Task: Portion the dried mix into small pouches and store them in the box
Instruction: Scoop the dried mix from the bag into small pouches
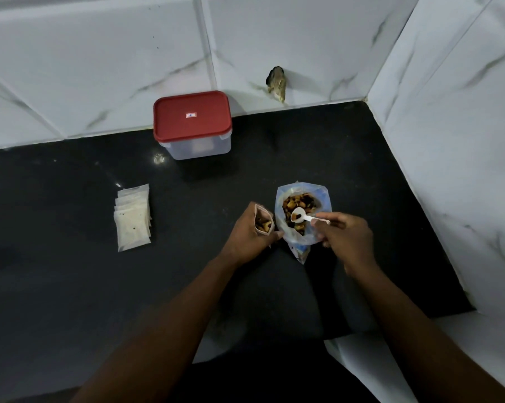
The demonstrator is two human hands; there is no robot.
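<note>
A big black counter (71, 286) fills most of the view, with white tiled walls behind it and on the right. At the back, against the wall, stands the box (192, 123) with its red lid on. Close to the person, the big bag (324, 196) of dried mix stands open on the counter. Well off to the left lies a stack of pouches (132, 219), flat and seemingly empty. The left hand (247, 234) is wrapped round a small pouch (262, 221), holding it open just beside the big bag, and a little mix is inside. The right hand (345, 237) pinches the handle of a small white spoon (299, 215). The spoon's bowl sits over the big bag with a few bits in it. The bits could fall onto the counter if the spoon tips on the way across, or if the pouch mouth gets squashed closed. The big bag might flop over if it is bumped.
</note>
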